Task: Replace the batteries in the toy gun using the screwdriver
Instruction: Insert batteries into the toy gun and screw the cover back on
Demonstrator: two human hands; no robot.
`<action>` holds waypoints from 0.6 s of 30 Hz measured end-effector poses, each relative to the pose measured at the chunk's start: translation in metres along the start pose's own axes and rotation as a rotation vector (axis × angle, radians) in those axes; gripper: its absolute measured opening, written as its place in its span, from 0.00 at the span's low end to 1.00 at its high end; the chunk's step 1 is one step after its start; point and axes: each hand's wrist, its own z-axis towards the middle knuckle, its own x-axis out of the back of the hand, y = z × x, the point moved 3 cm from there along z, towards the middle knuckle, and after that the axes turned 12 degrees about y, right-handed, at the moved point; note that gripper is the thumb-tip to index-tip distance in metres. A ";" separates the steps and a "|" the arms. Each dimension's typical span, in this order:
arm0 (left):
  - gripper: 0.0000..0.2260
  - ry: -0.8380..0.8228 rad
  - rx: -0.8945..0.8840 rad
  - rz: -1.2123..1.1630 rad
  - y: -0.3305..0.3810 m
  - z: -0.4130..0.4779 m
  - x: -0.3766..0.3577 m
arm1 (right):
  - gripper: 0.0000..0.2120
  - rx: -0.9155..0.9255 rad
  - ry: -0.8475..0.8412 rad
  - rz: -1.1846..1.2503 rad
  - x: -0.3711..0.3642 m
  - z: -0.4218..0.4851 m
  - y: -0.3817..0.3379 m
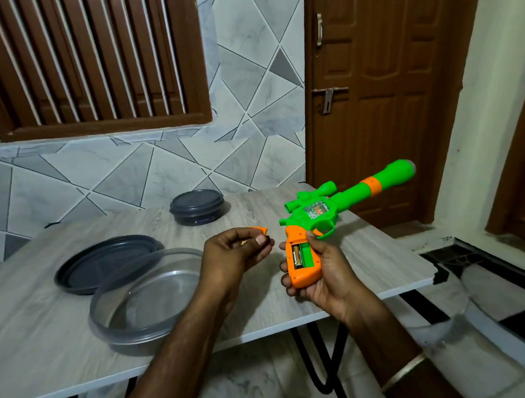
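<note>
Green toy gun in right grip

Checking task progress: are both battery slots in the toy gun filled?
No, the toy gun has its compartment open with one battery inside; the slot beside it shows bare green.
</note>
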 end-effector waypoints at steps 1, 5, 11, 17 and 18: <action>0.08 -0.029 -0.032 0.031 -0.001 -0.001 -0.002 | 0.26 0.002 0.004 0.000 0.000 0.000 0.000; 0.08 -0.092 -0.264 0.294 -0.004 -0.002 -0.008 | 0.25 0.012 0.029 0.002 -0.003 -0.002 0.000; 0.13 -0.146 -0.297 0.349 -0.008 -0.002 -0.007 | 0.27 0.030 0.020 0.025 -0.002 -0.003 -0.004; 0.10 -0.150 -0.484 0.596 -0.008 0.000 -0.012 | 0.27 0.025 0.007 0.031 -0.007 -0.006 -0.003; 0.09 -0.132 -0.487 0.597 -0.009 0.000 -0.011 | 0.27 0.023 0.005 0.037 -0.007 -0.007 -0.004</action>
